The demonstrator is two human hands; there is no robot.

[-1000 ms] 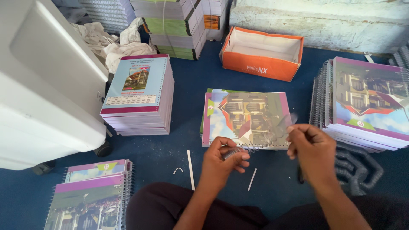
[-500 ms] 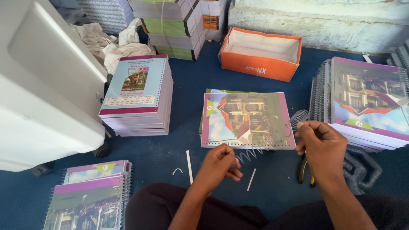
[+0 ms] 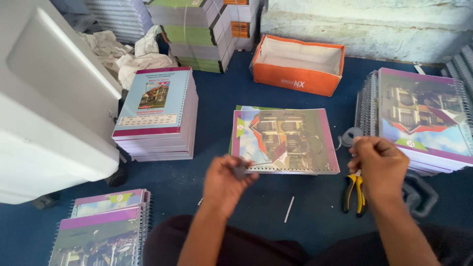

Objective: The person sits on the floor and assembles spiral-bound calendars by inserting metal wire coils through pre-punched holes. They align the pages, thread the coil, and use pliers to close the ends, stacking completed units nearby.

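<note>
Calendar pad (image 3: 285, 140) lies flat on blue floor (image 3: 212, 182), dead centre, picture cover up, punched edge at 6 o'clock.

Left hand (image 3: 227, 181) grip pinched together at pad's 7 o'clock corner, on sth small; can't tell what.

Right hand (image 3: 378, 165) at 3 o'clock, fingers closed on thin wire.

Risk, imo: wire snags or skips holes, pad slides.

Orange open box (image 3: 295, 66) at 12 o'clock w/ white lettering; yellow pliers (image 3: 355, 193) at 4.

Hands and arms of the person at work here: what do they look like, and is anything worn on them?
Both forearms are bare, with no sleeve showing in the head view. The left hand and the right hand wear no gloves; no ring, watch or bracelet can be made out. Dark trousers cover the lap below.
</note>
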